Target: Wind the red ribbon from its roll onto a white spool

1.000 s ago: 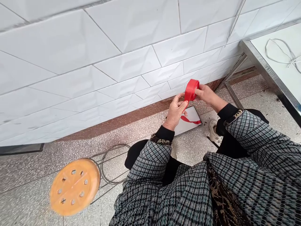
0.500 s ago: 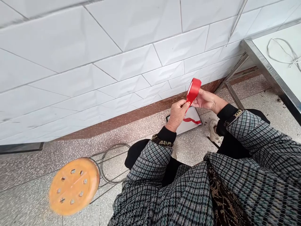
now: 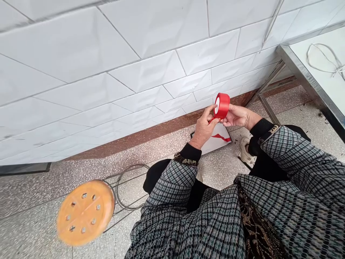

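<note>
Both hands hold a roll of red ribbon [image 3: 223, 105] with a white core, in front of the tiled wall. My left hand [image 3: 206, 126] is closed at the roll's left lower side, thumb below and index finger against the white core. On the other side, my right hand [image 3: 238, 116] supports the roll from behind and below, its fingers partly hidden by it. A loose red tail [image 3: 222, 137] of ribbon shows beneath the hands, over a white dark-edged panel [image 3: 212, 145] low down near the floor.
An orange round stool [image 3: 85, 213] with wire legs lies on its side at the lower left. A metal-framed table [image 3: 312, 77] stands at the right, with a pale cord [image 3: 323, 66] on it. White tiled wall [image 3: 151, 82] rises ahead; my shoe [image 3: 245, 151] is on the speckled floor.
The ribbon roll has tipped and dropped slightly toward my left hand. My left index finger has moved up onto the core. The hanging tail has shifted a little.
</note>
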The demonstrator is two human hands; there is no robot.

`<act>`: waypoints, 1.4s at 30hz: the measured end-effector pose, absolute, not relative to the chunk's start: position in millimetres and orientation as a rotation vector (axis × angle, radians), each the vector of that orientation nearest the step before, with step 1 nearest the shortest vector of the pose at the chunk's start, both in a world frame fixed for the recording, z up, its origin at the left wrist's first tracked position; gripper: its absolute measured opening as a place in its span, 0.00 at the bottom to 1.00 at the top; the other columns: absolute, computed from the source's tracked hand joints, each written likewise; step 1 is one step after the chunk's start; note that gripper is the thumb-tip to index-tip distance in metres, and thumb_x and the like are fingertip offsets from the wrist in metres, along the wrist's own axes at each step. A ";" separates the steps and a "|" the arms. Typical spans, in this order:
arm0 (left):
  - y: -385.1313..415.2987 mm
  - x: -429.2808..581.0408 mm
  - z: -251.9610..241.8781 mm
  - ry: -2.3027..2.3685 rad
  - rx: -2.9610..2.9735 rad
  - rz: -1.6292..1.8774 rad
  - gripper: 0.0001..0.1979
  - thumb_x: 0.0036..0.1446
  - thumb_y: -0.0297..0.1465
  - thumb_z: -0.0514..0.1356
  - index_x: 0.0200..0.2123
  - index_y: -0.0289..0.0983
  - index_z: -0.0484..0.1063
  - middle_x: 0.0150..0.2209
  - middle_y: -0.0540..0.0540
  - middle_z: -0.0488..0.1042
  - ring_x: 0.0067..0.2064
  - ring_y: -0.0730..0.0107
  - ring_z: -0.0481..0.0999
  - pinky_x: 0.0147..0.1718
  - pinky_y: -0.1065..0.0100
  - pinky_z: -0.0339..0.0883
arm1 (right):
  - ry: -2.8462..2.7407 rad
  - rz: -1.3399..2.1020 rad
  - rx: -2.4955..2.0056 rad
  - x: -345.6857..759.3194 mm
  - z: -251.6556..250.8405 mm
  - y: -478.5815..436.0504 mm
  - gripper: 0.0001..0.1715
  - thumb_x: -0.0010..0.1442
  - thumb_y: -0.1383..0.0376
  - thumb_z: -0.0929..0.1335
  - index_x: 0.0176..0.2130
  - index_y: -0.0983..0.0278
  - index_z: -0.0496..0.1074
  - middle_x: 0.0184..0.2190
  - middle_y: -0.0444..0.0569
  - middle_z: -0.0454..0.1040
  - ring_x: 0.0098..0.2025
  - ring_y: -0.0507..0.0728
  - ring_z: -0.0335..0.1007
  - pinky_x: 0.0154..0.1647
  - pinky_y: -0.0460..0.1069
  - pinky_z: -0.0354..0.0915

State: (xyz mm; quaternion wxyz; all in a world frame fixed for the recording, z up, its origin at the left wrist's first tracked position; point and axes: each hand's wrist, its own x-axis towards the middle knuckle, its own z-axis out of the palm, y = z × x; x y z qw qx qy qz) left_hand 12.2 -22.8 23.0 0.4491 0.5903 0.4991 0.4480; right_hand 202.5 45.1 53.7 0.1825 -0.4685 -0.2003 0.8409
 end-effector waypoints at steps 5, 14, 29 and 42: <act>-17.9 8.0 16.8 1.168 1.436 1.076 0.24 0.65 0.29 0.71 0.63 0.40 0.77 0.35 0.50 0.86 0.39 0.63 0.86 0.52 0.57 0.81 | -0.578 2.395 -1.331 202.8 54.8 43.9 0.22 0.84 0.53 0.67 0.45 0.65 0.83 0.31 0.52 0.85 0.28 0.54 0.79 0.32 0.45 0.81; -13.4 6.5 7.2 1.036 1.293 1.090 0.27 0.66 0.37 0.73 0.64 0.37 0.75 0.36 0.48 0.87 0.39 0.62 0.88 0.48 0.59 0.82 | -1.008 2.138 -1.294 205.4 57.3 42.0 0.08 0.76 0.60 0.76 0.47 0.63 0.81 0.40 0.52 0.88 0.37 0.56 0.83 0.35 0.47 0.83; -22.2 20.2 13.0 1.194 1.071 1.156 0.16 0.69 0.45 0.71 0.48 0.39 0.80 0.23 0.58 0.65 0.21 0.77 0.58 0.23 0.71 0.56 | -0.890 1.637 -1.504 195.5 45.0 53.7 0.08 0.73 0.69 0.74 0.38 0.63 0.75 0.30 0.48 0.83 0.30 0.53 0.80 0.31 0.44 0.78; -25.6 21.5 38.1 1.377 1.338 1.056 0.14 0.65 0.33 0.67 0.26 0.39 0.74 0.25 0.53 0.73 0.32 0.69 0.71 0.36 0.68 0.67 | -0.437 2.238 -1.297 189.2 50.8 41.6 0.16 0.85 0.60 0.67 0.49 0.64 0.81 0.31 0.50 0.85 0.28 0.54 0.80 0.31 0.44 0.79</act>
